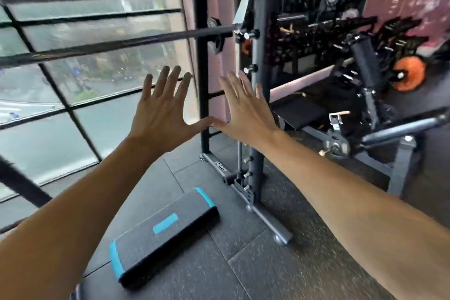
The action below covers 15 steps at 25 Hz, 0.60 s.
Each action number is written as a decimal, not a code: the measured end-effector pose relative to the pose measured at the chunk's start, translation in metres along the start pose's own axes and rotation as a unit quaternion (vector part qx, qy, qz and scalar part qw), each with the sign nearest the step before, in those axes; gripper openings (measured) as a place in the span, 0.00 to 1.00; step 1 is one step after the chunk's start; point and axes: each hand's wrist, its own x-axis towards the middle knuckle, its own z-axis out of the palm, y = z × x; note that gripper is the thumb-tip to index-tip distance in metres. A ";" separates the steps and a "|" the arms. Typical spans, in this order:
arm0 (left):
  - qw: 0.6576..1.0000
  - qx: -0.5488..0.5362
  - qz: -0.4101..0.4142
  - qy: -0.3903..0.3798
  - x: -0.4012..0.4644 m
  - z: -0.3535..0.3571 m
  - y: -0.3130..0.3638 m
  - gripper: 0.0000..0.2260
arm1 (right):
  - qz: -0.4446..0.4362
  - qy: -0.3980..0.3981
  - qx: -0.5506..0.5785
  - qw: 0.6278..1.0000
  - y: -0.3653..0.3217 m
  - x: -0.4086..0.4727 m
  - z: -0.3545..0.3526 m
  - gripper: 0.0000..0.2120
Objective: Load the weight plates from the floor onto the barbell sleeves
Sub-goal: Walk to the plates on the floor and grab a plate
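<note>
My left hand (162,107) and my right hand (246,111) are held out in front of me, palms away, fingers spread, thumb tips touching. Neither holds anything. Behind and above them a dark barbell (126,40) runs from the left to a hook on the rack upright (261,80). A small dark plate (216,44) hangs near the bar's right end by the far post. An orange weight plate (409,73) sits on a machine at the far right. I see no plates on the floor.
A black step platform with blue trim (165,234) lies on the rubber floor below my arms. The rack's base foot (270,224) runs along the floor. A bench and machines (365,114) crowd the right. Windows (73,80) fill the left.
</note>
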 end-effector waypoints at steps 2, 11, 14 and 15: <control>0.999 -0.005 0.035 -0.012 0.017 0.010 0.049 0.49 | 0.030 -0.022 -0.009 0.999 0.044 -0.020 -0.004 0.51; 0.993 -0.035 0.107 -0.015 0.093 0.081 0.336 0.48 | 0.119 -0.028 -0.056 0.991 0.344 -0.147 -0.012 0.48; 0.991 -0.069 0.109 -0.019 0.116 0.096 0.403 0.48 | 0.129 -0.048 -0.058 0.989 0.407 -0.169 -0.014 0.48; 0.991 -0.080 0.110 -0.018 0.123 0.102 0.420 0.48 | 0.130 -0.050 -0.059 0.989 0.423 -0.172 -0.012 0.48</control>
